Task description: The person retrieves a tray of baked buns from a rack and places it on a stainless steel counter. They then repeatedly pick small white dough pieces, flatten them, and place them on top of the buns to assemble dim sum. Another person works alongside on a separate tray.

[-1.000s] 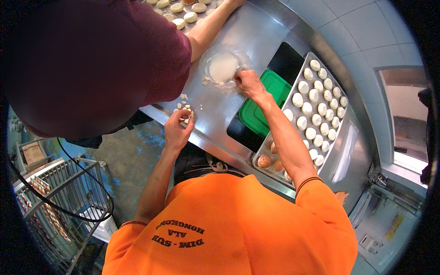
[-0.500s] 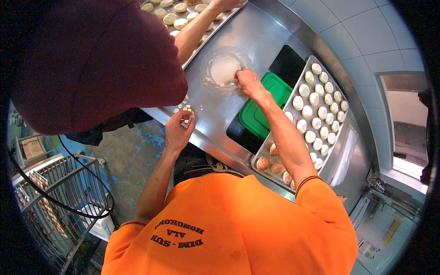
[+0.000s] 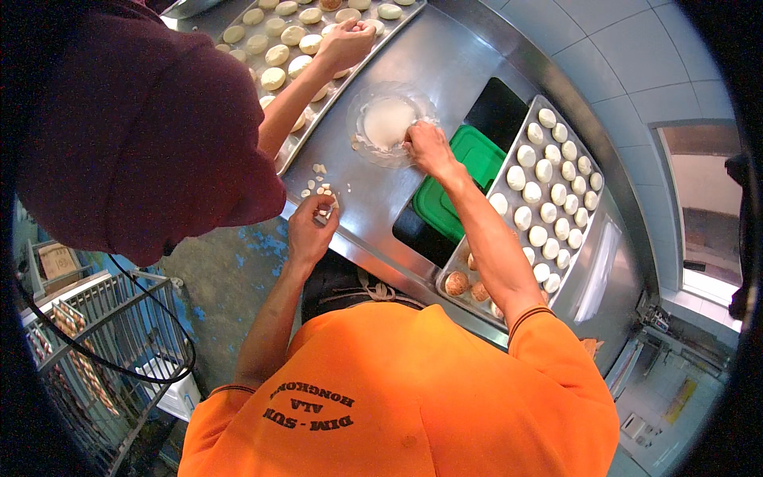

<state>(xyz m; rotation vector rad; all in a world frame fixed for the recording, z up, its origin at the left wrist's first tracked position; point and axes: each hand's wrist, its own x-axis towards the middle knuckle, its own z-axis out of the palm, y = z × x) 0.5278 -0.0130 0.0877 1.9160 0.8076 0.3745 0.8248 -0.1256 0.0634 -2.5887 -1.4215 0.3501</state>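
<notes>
Leftmost, a rack of metal bars (image 3: 99, 350), and above it a co-worker in maroon (image 3: 151, 143). Next, at the upper edge, an upper metal tray (image 3: 332, 99) with pale dough rounds (image 3: 292, 36), and over it the co-worker's hand (image 3: 347, 48). Below, at the front edge of the steel worktable (image 3: 373, 191), the left hand (image 3: 308, 230), with thumb and fingers curled around small pale chopped pieces (image 3: 319, 169); cannot tell whether really clamped on any. Just beyond the fingertips, more such pieces, loose on the steel. Toward the middle, a clear shallow bowl (image 3: 360, 107) with white contents (image 3: 388, 123). At its right rim, the right hand (image 3: 429, 149), with bent fingers close together; cannot tell whether clamped on something, because of hidden fingertips. Farther right, a green plastic lid (image 3: 477, 155), partly under the forearm, then a second metal tray (image 3: 534, 111) with white dough rounds (image 3: 548, 209) and, at its near corner, browned rounds (image 3: 457, 282).
</notes>
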